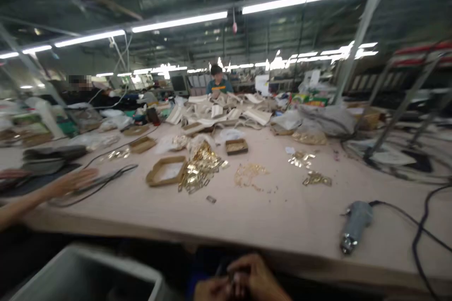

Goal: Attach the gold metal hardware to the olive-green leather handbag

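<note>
My left hand (209, 289) and my right hand (254, 276) are low in view, below the near edge of the pale table (268, 216). They are pressed together, with fingers curled round something small and dark that I cannot make out. The nearest things on the table are a small grey metal piece (211, 199) and a heap of gold metal fittings (200, 167) beside a brown tray (165, 172).
Another person's arm and blurred hand (68, 182) reach in from the left over black cables (106, 179). A grey corded power tool (355, 225) lies at the right. A grey bin (88, 276) stands at the lower left. More gold fittings (316, 179) are scattered about. A person (219, 83) sits across the table.
</note>
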Demonstrator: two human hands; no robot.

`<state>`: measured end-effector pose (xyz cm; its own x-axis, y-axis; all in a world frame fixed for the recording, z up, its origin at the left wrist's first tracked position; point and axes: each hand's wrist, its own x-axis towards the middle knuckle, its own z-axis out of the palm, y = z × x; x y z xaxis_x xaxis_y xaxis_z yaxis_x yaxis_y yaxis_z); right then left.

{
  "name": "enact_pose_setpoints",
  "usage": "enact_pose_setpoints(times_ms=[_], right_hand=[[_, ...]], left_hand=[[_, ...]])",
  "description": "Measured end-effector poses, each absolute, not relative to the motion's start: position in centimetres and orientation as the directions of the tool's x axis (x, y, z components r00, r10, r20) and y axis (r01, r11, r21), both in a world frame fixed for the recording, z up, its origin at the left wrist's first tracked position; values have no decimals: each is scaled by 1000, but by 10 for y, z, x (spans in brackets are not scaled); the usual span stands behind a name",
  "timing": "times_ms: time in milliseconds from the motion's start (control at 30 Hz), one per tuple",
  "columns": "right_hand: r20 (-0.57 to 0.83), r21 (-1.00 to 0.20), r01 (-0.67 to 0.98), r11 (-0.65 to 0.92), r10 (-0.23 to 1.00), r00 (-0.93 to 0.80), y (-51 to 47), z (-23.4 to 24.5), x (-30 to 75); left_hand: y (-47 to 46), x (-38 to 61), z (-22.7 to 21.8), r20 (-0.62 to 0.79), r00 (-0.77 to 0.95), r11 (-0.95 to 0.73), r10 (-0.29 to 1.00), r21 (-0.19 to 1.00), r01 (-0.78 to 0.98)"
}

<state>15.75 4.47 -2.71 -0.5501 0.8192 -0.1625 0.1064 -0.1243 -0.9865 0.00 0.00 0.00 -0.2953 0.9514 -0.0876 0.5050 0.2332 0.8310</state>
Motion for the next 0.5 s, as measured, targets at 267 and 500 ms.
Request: enact_pose_setpoints(times_ms=[267,500], right_hand=[[-247,-955,-12,-296,819,-517,36,-70,156],[-251,-965,67,-253,826,-505,37,-58,158]], left_hand=[[-25,-12,-49,-167,-115,183,979,971,152],[-23,-11,-48,-172,-133,191,976,969,154]])
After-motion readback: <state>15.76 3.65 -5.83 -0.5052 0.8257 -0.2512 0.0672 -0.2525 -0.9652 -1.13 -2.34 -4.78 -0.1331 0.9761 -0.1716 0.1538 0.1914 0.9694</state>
